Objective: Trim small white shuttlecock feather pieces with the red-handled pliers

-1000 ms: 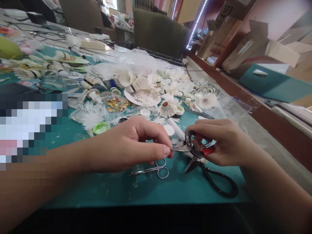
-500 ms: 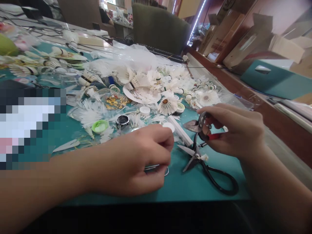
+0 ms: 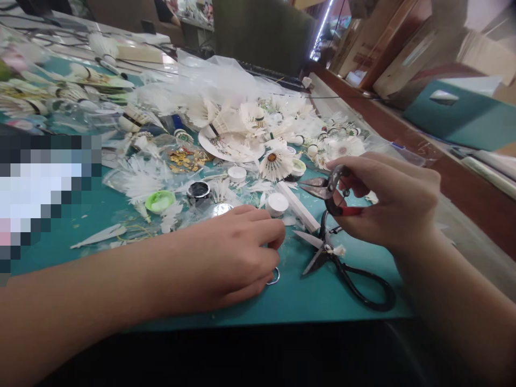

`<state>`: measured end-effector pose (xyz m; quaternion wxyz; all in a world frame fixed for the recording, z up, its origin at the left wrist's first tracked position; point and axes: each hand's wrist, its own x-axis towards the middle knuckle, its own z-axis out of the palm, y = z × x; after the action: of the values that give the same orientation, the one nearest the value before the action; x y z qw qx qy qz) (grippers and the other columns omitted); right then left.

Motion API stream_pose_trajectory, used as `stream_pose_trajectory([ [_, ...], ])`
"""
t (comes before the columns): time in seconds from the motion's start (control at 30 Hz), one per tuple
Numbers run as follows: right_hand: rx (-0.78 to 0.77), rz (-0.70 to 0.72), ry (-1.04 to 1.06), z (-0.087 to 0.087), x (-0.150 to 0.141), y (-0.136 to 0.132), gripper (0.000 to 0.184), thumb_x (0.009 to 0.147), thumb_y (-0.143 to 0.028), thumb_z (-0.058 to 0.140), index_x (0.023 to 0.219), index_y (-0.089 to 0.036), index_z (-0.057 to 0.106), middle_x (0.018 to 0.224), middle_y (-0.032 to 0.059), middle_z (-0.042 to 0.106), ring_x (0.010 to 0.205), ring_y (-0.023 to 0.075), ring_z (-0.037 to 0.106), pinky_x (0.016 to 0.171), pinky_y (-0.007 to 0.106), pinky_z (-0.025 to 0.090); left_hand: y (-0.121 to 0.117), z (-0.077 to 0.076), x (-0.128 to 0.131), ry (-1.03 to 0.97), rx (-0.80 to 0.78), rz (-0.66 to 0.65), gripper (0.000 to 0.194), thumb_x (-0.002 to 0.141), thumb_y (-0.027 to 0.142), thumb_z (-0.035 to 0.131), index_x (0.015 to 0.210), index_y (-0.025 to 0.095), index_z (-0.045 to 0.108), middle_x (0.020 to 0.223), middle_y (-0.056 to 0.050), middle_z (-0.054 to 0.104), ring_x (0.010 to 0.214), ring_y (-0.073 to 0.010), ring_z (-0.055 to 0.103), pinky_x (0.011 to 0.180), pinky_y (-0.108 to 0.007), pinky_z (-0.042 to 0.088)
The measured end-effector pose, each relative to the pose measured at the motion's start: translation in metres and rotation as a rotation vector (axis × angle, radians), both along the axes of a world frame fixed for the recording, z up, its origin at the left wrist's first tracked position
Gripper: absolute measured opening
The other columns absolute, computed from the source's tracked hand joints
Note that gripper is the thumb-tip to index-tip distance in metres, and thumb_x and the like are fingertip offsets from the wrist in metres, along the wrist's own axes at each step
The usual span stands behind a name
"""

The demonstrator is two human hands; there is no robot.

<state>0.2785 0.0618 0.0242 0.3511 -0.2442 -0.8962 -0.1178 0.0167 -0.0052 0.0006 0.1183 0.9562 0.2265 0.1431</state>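
Left hand [image 3: 242, 255] farther from pliers [image 3: 333, 189]

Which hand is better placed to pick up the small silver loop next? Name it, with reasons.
Left, probably. The left hand is at the silver loop, though whether its fingers hold anything is hidden. The right hand grips the red-handled pliers.

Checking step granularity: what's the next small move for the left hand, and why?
I'd probably raise the left hand slightly off the metal loop. Only part of that loop shows beside its curled fingers, and whatever they may grip is hidden. The right hand already holds the red-handled pliers, so the left seems the one to move.
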Motion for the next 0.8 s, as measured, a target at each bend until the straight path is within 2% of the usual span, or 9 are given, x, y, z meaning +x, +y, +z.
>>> stream_pose_trajectory([
  [0.13,0.032,-0.006,0.003,0.002,0.002,0.001,0.035,0.081,-0.010,0.063,0.111,-0.026,0.066,0.073,0.0001,0.059,0.060,0.0178,0.053,0.058,0.035,0.045,0.000,0.004,-0.001,-0.042,-0.048,0.063,0.024,0.103,0.023,0.054,0.093,0.017,0.075,0.104,-0.009,0.065,0.093,-0.0229,0.058,0.089,-0.037,0.043],
  [0.23,0.026,-0.040,-0.003,0.002,0.003,0.002,0.037,0.080,-0.011,0.065,0.113,-0.027,0.066,0.075,0.0002,0.060,0.061,0.0181,0.054,0.060,0.035,0.045,0.004,0.007,-0.004,-0.099,-0.048,0.151,0.029,0.105,0.022,0.049,0.095,0.015,0.075,0.104,-0.009,0.066,0.091,-0.0217,0.058,0.088,-0.037,0.042],
  [0.33,0.022,-0.042,0.020,0.002,0.004,0.002,0.035,0.081,-0.012,0.065,0.111,-0.029,0.065,0.076,-0.0002,0.060,0.060,0.0180,0.054,0.060,0.035,0.044,0.010,0.010,-0.009,-0.146,0.004,0.267,0.028,0.103,0.016,0.047,0.101,0.014,0.075,0.103,-0.009,0.067,0.093,-0.0228,0.059,0.086,-0.038,0.041],
  [0.43,-0.001,-0.039,0.019,0.003,0.004,0.002,0.036,0.082,-0.011,0.064,0.112,-0.030,0.064,0.077,0.0002,0.061,0.061,0.0182,0.053,0.062,0.035,0.045,0.013,0.011,-0.013,-0.099,0.097,0.345,0.030,0.099,0.012,0.046,0.094,0.014,0.076,0.100,-0.010,0.068,0.091,-0.0244,0.058,0.084,-0.040,0.040],
  [0.67,-0.022,-0.036,0.009,0.002,0.004,0.005,0.033,0.084,-0.010,0.062,0.113,-0.027,0.065,0.076,0.0007,0.060,0.062,0.0168,0.053,0.061,0.034,0.046,0.016,0.007,-0.016,0.015,0.154,0.299,0.038,0.096,0.015,0.044,0.081,0.019,0.079,0.099,-0.009,0.070,0.094,-0.0271,0.058,0.091,-0.046,0.038],
  [0.8,0.041,0.019,0.071,-0.001,0.003,0.010,0.031,0.080,-0.014,0.064,0.108,-0.027,0.067,0.072,-0.0025,0.058,0.056,0.0142,0.051,0.056,0.031,0.043,0.017,0.006,-0.017,0.058,0.231,0.301,0.040,0.096,0.016,0.044,0.071,0.020,0.076,0.097,-0.008,0.070,0.094,-0.0279,0.057,0.092,-0.047,0.037],
])
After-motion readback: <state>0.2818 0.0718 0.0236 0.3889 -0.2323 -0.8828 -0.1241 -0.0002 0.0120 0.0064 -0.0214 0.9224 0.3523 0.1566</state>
